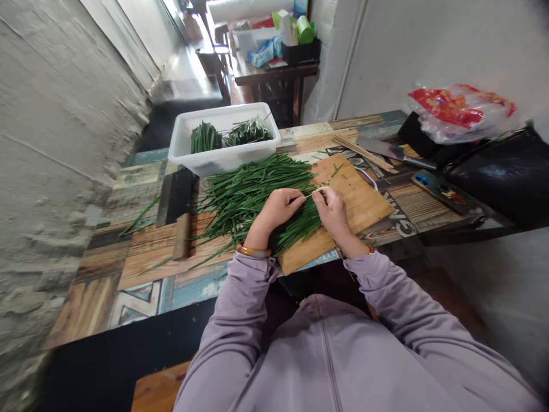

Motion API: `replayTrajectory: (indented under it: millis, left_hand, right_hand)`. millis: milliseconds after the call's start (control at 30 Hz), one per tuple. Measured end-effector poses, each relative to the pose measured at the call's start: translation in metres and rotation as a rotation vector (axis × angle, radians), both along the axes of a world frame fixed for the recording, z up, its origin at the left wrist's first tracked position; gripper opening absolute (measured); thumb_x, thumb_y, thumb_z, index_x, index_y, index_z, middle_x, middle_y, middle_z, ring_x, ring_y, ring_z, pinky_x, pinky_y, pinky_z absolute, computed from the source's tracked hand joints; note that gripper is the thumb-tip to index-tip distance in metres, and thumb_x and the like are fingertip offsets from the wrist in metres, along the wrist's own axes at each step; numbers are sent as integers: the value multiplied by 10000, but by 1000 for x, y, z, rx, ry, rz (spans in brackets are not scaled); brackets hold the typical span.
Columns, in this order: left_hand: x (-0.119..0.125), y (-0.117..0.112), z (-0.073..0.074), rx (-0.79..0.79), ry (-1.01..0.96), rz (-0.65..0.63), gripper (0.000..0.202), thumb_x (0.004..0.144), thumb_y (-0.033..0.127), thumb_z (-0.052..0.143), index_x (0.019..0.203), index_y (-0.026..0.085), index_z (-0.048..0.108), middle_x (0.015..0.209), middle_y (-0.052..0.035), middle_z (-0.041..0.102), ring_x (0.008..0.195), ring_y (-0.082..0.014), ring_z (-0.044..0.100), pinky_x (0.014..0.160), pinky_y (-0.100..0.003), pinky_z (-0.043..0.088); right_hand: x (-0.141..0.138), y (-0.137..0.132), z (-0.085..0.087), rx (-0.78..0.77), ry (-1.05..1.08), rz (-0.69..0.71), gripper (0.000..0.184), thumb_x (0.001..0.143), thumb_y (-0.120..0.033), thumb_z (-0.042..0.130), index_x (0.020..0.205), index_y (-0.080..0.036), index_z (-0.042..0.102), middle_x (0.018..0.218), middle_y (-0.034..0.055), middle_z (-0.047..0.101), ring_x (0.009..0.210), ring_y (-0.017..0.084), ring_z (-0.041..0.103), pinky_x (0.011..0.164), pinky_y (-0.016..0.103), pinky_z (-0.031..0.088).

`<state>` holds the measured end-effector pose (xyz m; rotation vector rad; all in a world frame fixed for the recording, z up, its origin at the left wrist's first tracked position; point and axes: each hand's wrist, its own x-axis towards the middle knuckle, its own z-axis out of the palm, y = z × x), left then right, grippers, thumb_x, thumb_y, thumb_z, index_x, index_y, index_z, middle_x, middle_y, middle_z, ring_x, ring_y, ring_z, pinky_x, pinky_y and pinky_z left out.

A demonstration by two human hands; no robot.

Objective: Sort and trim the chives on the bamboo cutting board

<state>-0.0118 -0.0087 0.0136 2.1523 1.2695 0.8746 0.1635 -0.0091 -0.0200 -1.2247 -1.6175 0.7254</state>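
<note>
A loose pile of garlic chives point(257, 183) lies across the table and onto the wooden cutting board point(355, 191). Over the board's left part, my left hand point(281, 207) has its thumb and fingers pinched together. My right hand point(332, 213) is closed close beside it, also in a pinch. A thin pale strip point(311, 195) spans the small gap between the fingertips of both hands; whether it is a stalk or a stick I cannot tell. Green chive leaves spread below both hands.
Behind the pile stands a white plastic tub point(231, 157) with chive bundles. A cleaver point(175, 197) lies left; wooden skewers point(366, 153), a knife point(381, 149) and a phone point(446, 191) lie right. A black bag point(506, 171) sits at the right edge.
</note>
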Motion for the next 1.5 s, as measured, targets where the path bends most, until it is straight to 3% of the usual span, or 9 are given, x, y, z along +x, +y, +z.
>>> replayTrajectory:
  millis: [267,467,633,900,1200,1267,1333,1500]
  left_hand:
    - [-2,-2,-1,-28,-19,-25,306,944,296,516,773,144,719,730,-14,681,692,-138,585,689,-246,455]
    - [-6,6,-10,81,-65,227,220,944,217,543,937,159,756,895,-66,728,857,-176,649,835,-293,503]
    - [-7,14,-21,149,43,238,158,898,156,603,906,166,760,875,-69,668,852,-182,617,803,-297,495]
    - [-4,18,-25,123,197,291,116,892,211,646,902,176,756,901,-64,631,818,-185,592,720,-297,454]
    - [4,16,-12,269,513,192,214,939,191,530,785,164,677,949,-113,650,909,-243,558,820,-370,451]
    - [4,17,-12,278,429,167,192,907,142,530,755,166,645,932,-105,647,902,-229,562,819,-357,455]
    - [2,18,-16,257,222,189,147,841,79,542,753,169,618,884,-76,642,859,-195,569,797,-320,461]
    - [-7,21,-26,64,-280,296,103,766,93,549,797,168,611,703,15,596,639,-114,526,625,-234,415]
  right_hand:
    - [-2,-2,4,2,-63,-35,302,935,-488,470,854,-222,589,774,30,664,764,205,627,721,315,445]
    - [6,-12,5,-15,-128,-14,317,936,-501,470,901,-220,614,801,55,685,766,235,642,698,332,439]
    - [7,-14,4,-9,-157,2,323,949,-506,463,922,-227,624,815,60,702,758,238,650,683,328,435]
    - [5,-13,0,8,-149,3,321,959,-496,467,947,-221,632,825,54,707,752,226,652,684,318,439]
    - [2,-8,-1,12,-131,-9,339,935,-509,461,908,-216,630,842,72,710,778,237,653,709,330,447]
    - [2,-8,-2,16,-124,-16,333,935,-504,467,901,-215,630,836,70,710,763,230,647,706,329,446]
    - [2,-9,-2,20,-115,-17,330,937,-499,473,895,-211,629,825,67,707,745,221,639,701,326,442]
    - [2,-8,-2,33,-110,-16,329,950,-498,474,914,-213,634,792,42,689,701,198,608,662,308,421]
